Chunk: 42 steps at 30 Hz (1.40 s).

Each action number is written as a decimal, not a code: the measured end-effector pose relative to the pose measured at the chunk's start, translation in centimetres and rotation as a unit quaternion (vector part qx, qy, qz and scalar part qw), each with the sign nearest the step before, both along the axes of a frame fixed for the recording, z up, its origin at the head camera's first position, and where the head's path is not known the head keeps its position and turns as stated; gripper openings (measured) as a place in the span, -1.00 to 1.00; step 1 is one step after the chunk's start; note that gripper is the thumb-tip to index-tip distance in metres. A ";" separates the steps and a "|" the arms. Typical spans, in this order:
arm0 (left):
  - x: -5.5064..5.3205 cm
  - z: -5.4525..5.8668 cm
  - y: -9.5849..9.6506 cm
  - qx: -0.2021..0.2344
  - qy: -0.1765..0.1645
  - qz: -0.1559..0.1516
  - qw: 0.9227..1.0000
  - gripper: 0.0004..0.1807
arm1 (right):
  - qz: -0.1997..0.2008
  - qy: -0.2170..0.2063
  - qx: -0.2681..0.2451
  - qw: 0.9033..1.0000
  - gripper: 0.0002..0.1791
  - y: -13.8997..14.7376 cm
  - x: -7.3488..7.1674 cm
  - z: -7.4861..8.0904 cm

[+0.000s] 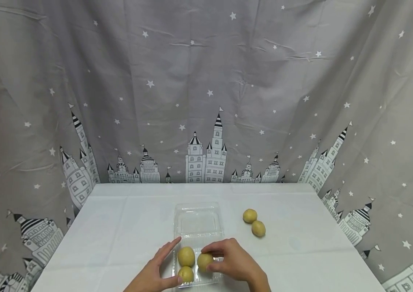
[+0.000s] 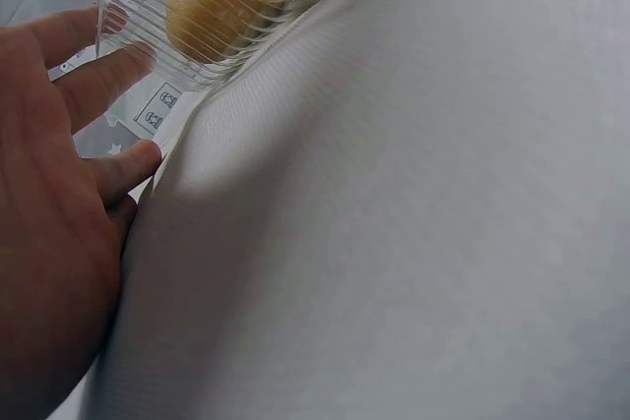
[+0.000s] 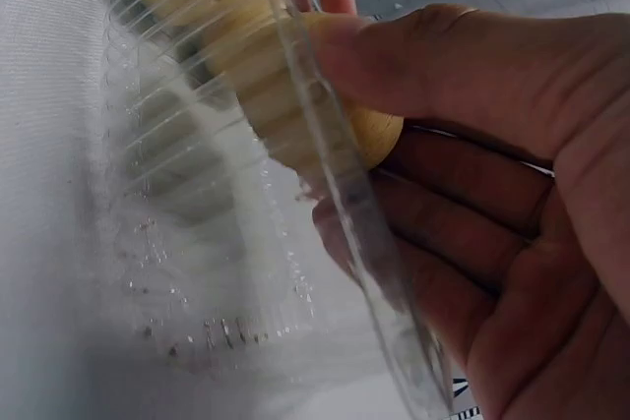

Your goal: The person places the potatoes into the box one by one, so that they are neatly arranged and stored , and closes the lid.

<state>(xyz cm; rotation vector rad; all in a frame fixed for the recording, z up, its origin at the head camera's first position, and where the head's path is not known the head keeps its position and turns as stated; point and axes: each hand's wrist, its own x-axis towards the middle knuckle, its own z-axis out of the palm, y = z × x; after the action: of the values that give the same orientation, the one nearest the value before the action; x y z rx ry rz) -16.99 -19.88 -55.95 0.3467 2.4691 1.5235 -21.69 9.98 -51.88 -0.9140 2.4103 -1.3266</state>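
A clear plastic clamshell box [image 1: 199, 280] stands at the near middle of the table with its lid [image 1: 197, 221] laid back. Two potatoes, one larger [image 1: 186, 256] and one nearer [image 1: 186, 274], sit along the box's left side. My right hand [image 1: 235, 261] grips a third potato [image 1: 204, 262] between thumb and fingers, inside the right half of the box. In the right wrist view, the box's ribbed wall crosses in front of this potato [image 3: 379, 135]. My left hand [image 1: 153, 271] rests at the left wall, fingers extended and thumb by the nearer potato.
Two more potatoes, a farther one [image 1: 250, 215] and a nearer one [image 1: 258, 228], lie together on the white tabletop [image 1: 126, 227] to the right of the lid. A grey curtain [image 1: 177, 73] with stars and castles hangs behind and along both sides.
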 end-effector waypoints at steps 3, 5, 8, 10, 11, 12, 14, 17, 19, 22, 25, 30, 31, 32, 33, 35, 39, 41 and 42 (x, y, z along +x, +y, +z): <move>0.0 0.0 0.1 0.003 -0.001 0.000 1.000 0.11 | 0.005 0.000 0.015 1.000 -0.61 -0.3 -0.1 0.0; 0.0 0.0 0.1 0.005 -0.003 -0.002 1.000 0.11 | 0.007 0.005 0.030 1.000 -0.60 -0.4 -0.1 0.1; 0.0 0.0 0.3 0.005 -0.005 -0.002 1.000 0.11 | 0.009 0.019 0.050 0.999 -0.60 -0.6 -0.2 0.0; 0.0 0.0 0.3 0.005 -0.004 -0.003 1.000 0.11 | 0.009 0.023 0.059 0.998 -0.60 -0.8 -0.2 0.1; 0.0 0.0 0.3 0.005 -0.004 -0.002 1.000 0.11 | 0.009 0.025 0.063 0.998 -0.60 -0.9 -0.2 0.1; -0.1 0.0 0.3 0.005 -0.004 -0.002 1.000 0.11 | 0.007 0.025 0.066 0.997 -0.60 -1.1 -0.2 0.0; -0.1 0.0 0.3 0.005 -0.003 -0.002 1.000 0.11 | 0.003 0.022 0.072 0.997 -0.60 -1.3 -0.1 0.1; -0.2 0.0 0.3 0.005 -0.005 -0.002 1.000 0.11 | -0.001 0.017 0.082 0.996 -0.59 -1.6 -0.1 0.1; -0.2 0.0 0.3 0.002 -0.007 0.000 1.000 0.11 | -0.001 0.011 0.087 0.996 -0.59 -1.7 -0.1 0.2; -0.2 0.2 0.3 0.000 -0.013 0.003 1.000 0.11 | 0.004 0.004 0.093 0.996 -0.59 -1.8 -0.1 0.2; -0.1 0.2 0.4 -0.001 -0.016 0.006 1.000 0.11 | 0.016 0.008 0.094 0.995 -0.60 -2.0 -0.2 0.2; -0.1 0.2 0.4 0.001 -0.011 0.003 1.000 0.12 | 0.041 0.026 0.092 0.995 -0.58 -2.2 -0.3 0.1; -0.1 0.2 0.3 0.001 -0.009 0.002 1.000 0.12 | 0.043 0.028 0.093 0.994 -0.57 -2.2 -0.3 0.1; -0.1 0.2 0.3 0.000 -0.008 0.001 1.000 0.12 | 0.044 0.026 0.093 0.994 -0.57 -2.3 -0.3 0.1; -0.1 0.2 0.3 0.000 -0.008 0.001 1.000 0.12 | 0.043 0.023 0.092 0.995 -0.57 -2.3 -0.3 0.1; -0.1 0.3 0.3 0.000 -0.008 0.002 1.000 0.12 | 0.041 0.018 0.093 0.995 -0.57 -2.3 -0.3 0.1; -0.1 0.3 0.3 0.002 -0.008 0.002 1.000 0.12 | 0.038 0.012 0.092 0.995 -0.58 -2.4 -0.3 0.1; -0.1 0.2 0.3 0.001 -0.006 0.003 1.000 0.12 | 0.039 0.012 0.092 0.995 -0.58 -2.4 -0.2 0.1; -0.1 0.2 0.3 0.001 -0.006 0.003 1.000 0.12 | 0.039 0.014 0.092 0.995 -0.58 -2.4 -0.2 0.1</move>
<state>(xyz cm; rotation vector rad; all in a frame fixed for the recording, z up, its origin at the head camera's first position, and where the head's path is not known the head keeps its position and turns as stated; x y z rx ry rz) -17.12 -19.57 -55.73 0.3308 2.4623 1.5262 -21.92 7.56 -51.75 -0.9695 2.4416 -1.0499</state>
